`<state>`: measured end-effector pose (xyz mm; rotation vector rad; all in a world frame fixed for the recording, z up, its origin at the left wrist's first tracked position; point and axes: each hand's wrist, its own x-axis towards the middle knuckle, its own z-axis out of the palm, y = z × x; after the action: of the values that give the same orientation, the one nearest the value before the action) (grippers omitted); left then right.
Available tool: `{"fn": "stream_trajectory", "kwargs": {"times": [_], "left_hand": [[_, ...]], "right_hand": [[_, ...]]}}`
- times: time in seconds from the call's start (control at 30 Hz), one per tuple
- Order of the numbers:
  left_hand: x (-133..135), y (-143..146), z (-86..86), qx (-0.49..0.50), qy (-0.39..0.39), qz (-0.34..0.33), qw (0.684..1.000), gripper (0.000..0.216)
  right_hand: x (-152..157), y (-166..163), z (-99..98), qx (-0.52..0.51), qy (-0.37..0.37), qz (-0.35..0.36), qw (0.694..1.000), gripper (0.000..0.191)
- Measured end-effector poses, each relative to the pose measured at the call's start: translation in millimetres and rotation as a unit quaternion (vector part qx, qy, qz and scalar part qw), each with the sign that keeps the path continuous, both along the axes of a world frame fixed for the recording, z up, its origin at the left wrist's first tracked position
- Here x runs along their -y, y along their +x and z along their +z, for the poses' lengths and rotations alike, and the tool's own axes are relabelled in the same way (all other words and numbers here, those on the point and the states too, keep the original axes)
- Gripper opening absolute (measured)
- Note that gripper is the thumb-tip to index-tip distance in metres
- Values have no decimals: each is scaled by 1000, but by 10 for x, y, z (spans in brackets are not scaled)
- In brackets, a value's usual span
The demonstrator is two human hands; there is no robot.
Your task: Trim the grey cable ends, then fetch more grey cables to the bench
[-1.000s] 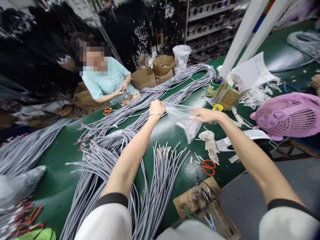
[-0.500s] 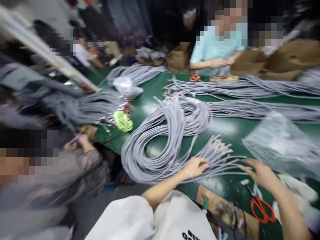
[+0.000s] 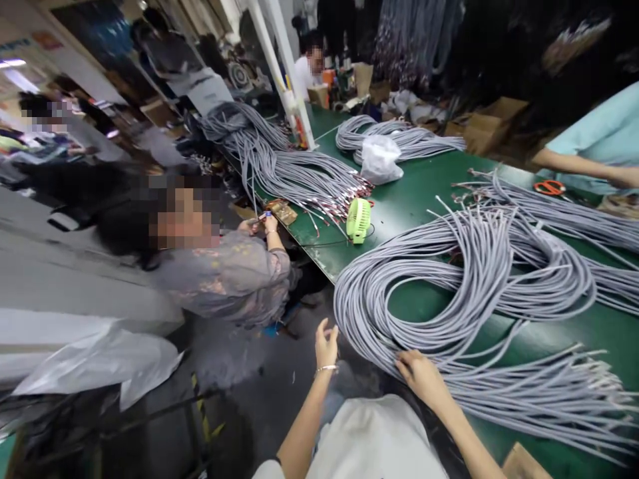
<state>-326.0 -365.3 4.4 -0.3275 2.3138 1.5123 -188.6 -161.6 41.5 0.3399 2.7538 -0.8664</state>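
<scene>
Dozens of looped grey cables [image 3: 479,246]

A workshop, its green workbench [image 3: 424,186] piled with cables [image 3: 474,253].

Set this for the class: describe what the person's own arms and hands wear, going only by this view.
The left hand has a thin silver bangle at its wrist. The right hand shows no jewellery. Neither hand is gloved, and the forearms are bare. A white garment shows between the arms.
</scene>
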Motion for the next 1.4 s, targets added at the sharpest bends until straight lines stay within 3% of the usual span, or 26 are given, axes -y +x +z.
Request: {"fn": "stream_trajectory", "kwargs": {"times": [0.2, 0.37, 0.57, 0.77, 0.9, 1.13, 1.27, 1.4], "left_hand": [[47, -809, -163, 64, 62, -75, 993, 48], [-107, -1118, -203, 99, 123, -101, 982, 50], [-234, -1080, -437, 188, 221, -52, 956, 50], [-280, -1022, -661, 349, 340, -76, 870, 59], [-290, -754, -723, 429, 385, -87, 813, 51], [-271, -394, -549, 462, 468, -42, 752, 53], [-229, -418, -395, 466, 503, -31, 727, 52], [-168, -394, -257, 480, 513, -48, 710, 52]], "right_hand": [[647, -437, -258, -36, 65, -107, 992, 35], [830, -450, -433, -63, 98, -182, 976, 37], [900, -461, -461, -68, 96, -233, 965, 36], [917, -521, -323, -38, 70, -250, 965, 34], [935, -514, -288, -20, 63, -264, 962, 35], [911, -457, -321, -47, 74, -257, 963, 40], [912, -570, -233, 19, 121, -240, 963, 48], [919, -656, -105, 87, 96, -247, 960, 61]]}}
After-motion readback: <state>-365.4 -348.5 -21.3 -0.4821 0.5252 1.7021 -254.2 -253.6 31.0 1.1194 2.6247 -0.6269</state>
